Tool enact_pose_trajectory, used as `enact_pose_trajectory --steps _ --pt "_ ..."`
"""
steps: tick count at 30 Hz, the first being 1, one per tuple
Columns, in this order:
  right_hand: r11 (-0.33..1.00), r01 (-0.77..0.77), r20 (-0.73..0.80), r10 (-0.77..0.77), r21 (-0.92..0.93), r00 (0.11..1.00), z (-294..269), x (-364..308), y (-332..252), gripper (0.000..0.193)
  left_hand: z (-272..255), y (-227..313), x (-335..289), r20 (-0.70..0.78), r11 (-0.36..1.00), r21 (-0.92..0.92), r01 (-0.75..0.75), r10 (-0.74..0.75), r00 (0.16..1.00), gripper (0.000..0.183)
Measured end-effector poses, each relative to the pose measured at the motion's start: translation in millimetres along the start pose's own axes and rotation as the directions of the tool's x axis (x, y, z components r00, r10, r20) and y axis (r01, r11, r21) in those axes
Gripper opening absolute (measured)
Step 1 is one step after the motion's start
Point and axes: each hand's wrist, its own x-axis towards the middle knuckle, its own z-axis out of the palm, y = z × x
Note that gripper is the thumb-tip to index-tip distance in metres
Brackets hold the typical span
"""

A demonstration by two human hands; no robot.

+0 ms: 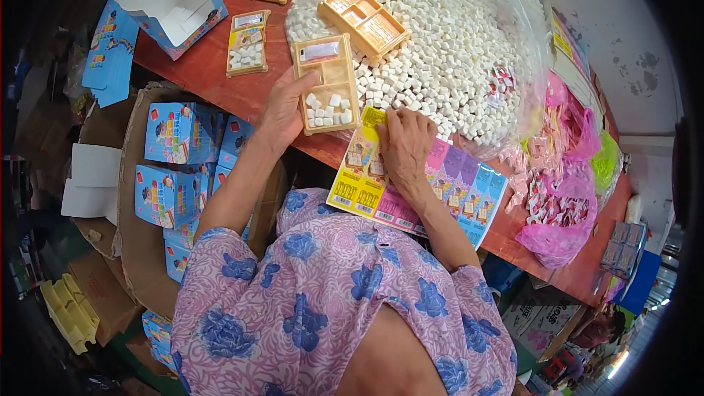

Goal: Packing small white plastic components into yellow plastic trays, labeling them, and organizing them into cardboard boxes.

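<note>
My left hand (281, 108) grips a tan compartment tray (336, 73) by its left side, thumb over the rim. A small clear-wrapped packet (320, 50) lies in the tray's top section, and several white marshmallow-like pieces (328, 111) sit in the bottom one; the middle sections look bare. My right hand (408, 148) is closed, its fingers curled together at the edge of the white pile (469, 37). Its fingertips are hidden, so what they hold cannot be made out. Beneath this hand lies a multicoloured printed sheet (359, 189) that overhangs the table's front edge.
On the red table (198, 77) rest a filled small tray (248, 48), an open blue carton (183, 11) and another tan tray (364, 22) atop the pile. Pink bags (561, 227) with small packets stand right. Left below, a cardboard box (143, 264) holds blue cartons (165, 194).
</note>
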Motion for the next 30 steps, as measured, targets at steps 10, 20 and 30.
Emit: enact_pose_trajectory --steps 10,20,30 --pt "0.983 0.171 -0.045 -0.174 -0.059 0.984 0 -17 4 0.027 -1 -18 0 0.131 0.997 -0.069 -0.037 0.046 0.990 0.036" --pt "0.986 0.070 -0.078 -0.059 0.150 0.995 -4 -9 9 0.018 -4 0 -12 0.144 0.999 0.032 -0.012 0.007 0.990 0.039" --pt "0.953 0.087 0.158 -0.138 0.292 0.978 -9 1 13 0.032 -22 -24 -48 0.246 0.940 0.137 0.311 -0.336 0.909 0.041"
